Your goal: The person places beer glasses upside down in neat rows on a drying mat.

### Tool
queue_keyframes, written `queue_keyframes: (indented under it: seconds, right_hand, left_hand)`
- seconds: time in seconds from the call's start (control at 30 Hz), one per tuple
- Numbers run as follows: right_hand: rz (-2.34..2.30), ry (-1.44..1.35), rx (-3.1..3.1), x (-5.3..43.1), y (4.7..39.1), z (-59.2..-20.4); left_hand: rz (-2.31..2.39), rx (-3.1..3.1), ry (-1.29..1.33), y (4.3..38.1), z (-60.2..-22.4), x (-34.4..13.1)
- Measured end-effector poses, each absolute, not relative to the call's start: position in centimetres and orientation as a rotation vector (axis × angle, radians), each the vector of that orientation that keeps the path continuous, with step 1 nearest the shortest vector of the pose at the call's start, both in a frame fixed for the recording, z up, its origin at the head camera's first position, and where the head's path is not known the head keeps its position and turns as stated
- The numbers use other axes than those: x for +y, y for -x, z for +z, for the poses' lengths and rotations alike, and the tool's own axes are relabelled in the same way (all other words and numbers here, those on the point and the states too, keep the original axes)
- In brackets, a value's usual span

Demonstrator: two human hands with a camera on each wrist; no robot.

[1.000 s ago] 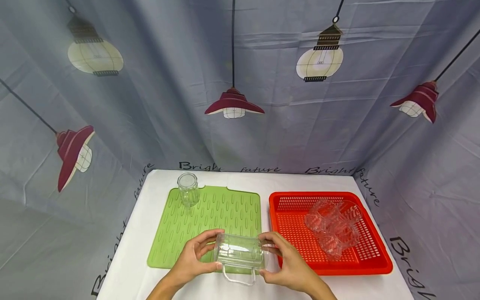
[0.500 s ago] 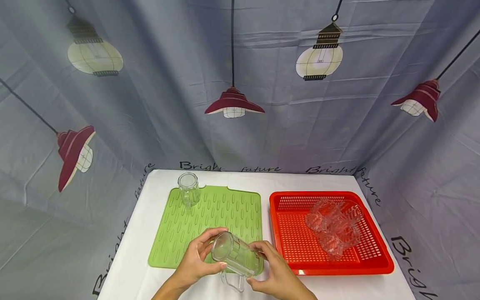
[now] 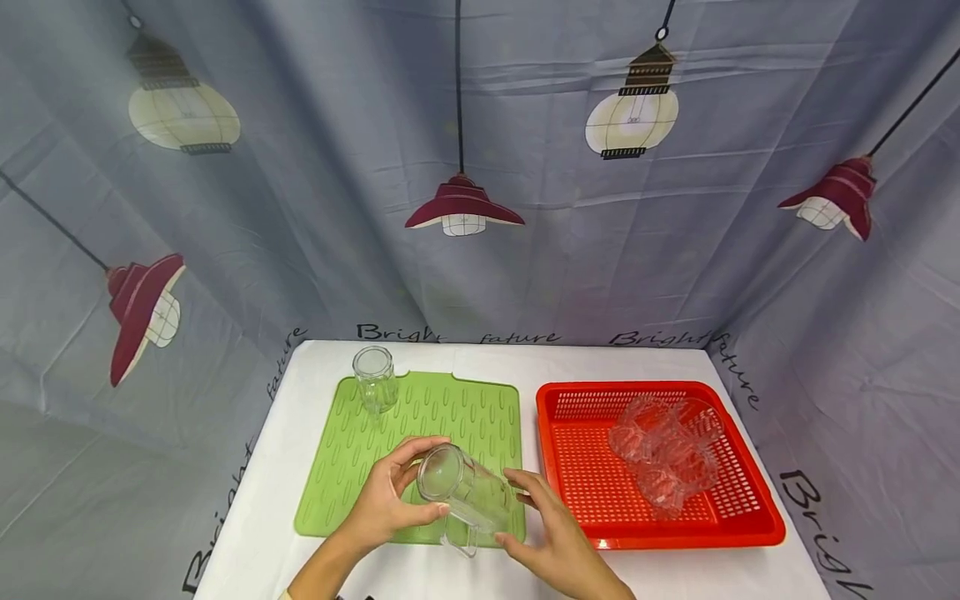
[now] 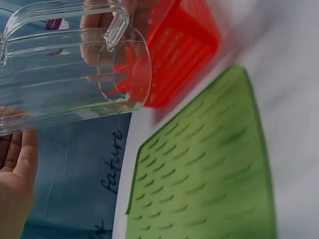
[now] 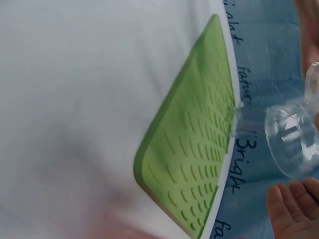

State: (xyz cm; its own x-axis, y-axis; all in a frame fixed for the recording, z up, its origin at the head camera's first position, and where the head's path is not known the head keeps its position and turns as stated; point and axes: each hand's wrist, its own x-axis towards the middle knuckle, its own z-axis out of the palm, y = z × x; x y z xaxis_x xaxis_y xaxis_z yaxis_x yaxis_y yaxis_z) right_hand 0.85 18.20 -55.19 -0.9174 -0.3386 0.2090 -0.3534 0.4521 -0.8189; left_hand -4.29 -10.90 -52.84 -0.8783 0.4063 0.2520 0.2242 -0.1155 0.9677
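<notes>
A clear glass mug (image 3: 472, 498) is held tilted above the front of the green drying mat (image 3: 427, 442), its handle hanging down toward the front. My left hand (image 3: 390, 493) grips it near the upper left end, thumb and fingers on either side. Beside the lower right end is my right hand (image 3: 551, 537), fingers spread; in the right wrist view its fingers (image 5: 294, 199) lie just apart from the glass. Another clear glass mug (image 3: 376, 381) stands upright at the mat's back left corner.
To the right, a red plastic basket (image 3: 581, 533) holds several clear glass mugs (image 3: 663, 454) clustered in its right half. White cloth covers the table (image 3: 615, 358); a grey curtain (image 3: 360, 233) with printed lamps hangs behind and at both sides.
The mug has swung from lying level crosswise to a tilt, its left end facing more toward me, then risen slightly. My right hand has loosened from the lower end; my left still holds.
</notes>
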Motion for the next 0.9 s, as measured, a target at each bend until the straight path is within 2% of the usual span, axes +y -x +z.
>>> queue_keyframes:
  seconds: [0.27, 0.57, 0.9]
  right_hand:
    - [1.582, -0.427, -2.676, 19.2, -1.3, -54.8]
    - [1.624, -0.432, -2.601, 20.2, -1.4, -54.8]
    - [1.703, -0.369, -2.579, 20.9, -1.5, -54.9]
  left_hand:
    - [1.926, 2.286, -0.623, 8.1, -52.5, -12.7]
    - [1.662, 2.588, -0.533, 13.3, -53.6, -14.1]
    - [1.549, 2.673, -0.545, 17.8, -54.7, -12.9]
